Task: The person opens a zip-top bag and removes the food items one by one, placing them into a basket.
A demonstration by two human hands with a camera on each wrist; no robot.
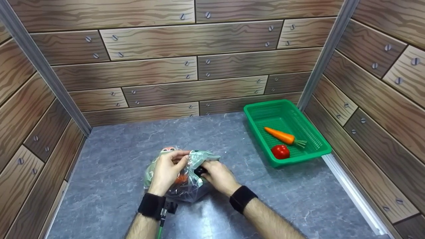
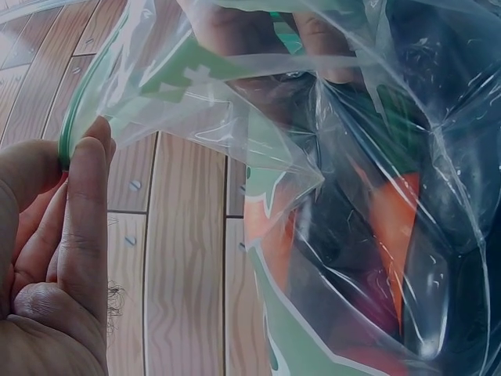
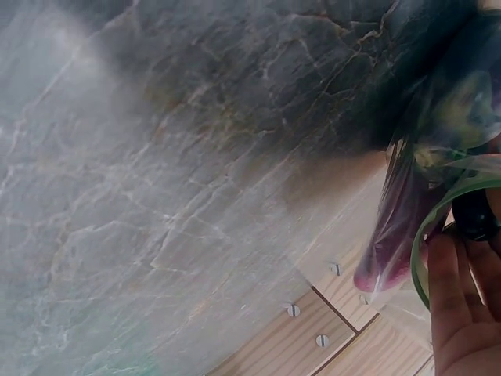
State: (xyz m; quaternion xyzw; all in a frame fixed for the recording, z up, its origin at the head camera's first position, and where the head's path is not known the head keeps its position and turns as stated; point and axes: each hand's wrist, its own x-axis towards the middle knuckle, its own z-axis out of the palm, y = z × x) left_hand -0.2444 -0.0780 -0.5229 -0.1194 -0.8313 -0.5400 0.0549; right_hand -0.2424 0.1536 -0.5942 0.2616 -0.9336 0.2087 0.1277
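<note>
A clear zip bag (image 1: 189, 192) with green print lies on the table with several things in it. My left hand (image 1: 167, 171) pinches its green zip rim (image 2: 74, 117) between thumb and fingertips, keeping the mouth spread. At that mouth, my right hand (image 1: 219, 174) holds a glossy black rounded object (image 3: 473, 215), whose far part is hidden by fingers and plastic. Through the film show an orange piece (image 2: 395, 227) and a long purple thing (image 3: 383, 251). The right fingers (image 3: 454, 298) reach inside the rim.
At the right stands a green plastic basket (image 1: 260, 142) with a carrot (image 1: 280, 135) and a red bell pepper (image 1: 280, 151) in it. Wood-patterned walls (image 1: 159, 69) enclose the grey marbled table (image 1: 109, 172) at the back and both sides.
</note>
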